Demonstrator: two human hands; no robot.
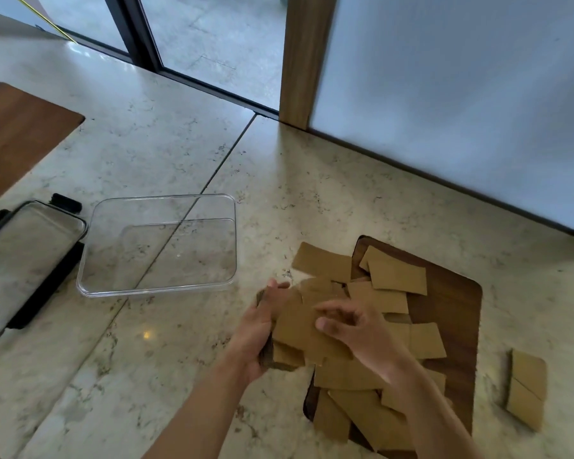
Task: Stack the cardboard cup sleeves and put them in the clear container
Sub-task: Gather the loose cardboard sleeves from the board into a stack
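Several flat brown cardboard cup sleeves (395,276) lie scattered over a dark wooden board (451,313) at the right. My left hand (259,329) grips a stack of sleeves (295,329) from its left side, just left of the board. Over the top of that stack my right hand (355,329) hovers with fingers curled; whether it pinches a sleeve is not clear. The clear container (159,289) stands open to the left of my hands, with nothing inside. Two more sleeves (527,389) lie on the counter at the far right.
The container's lid (27,253), clear with black clips, lies left of the container. A second wooden board (17,134) is at the far left. Behind the marble counter (179,144) are a wooden post (305,61) and frosted panel.
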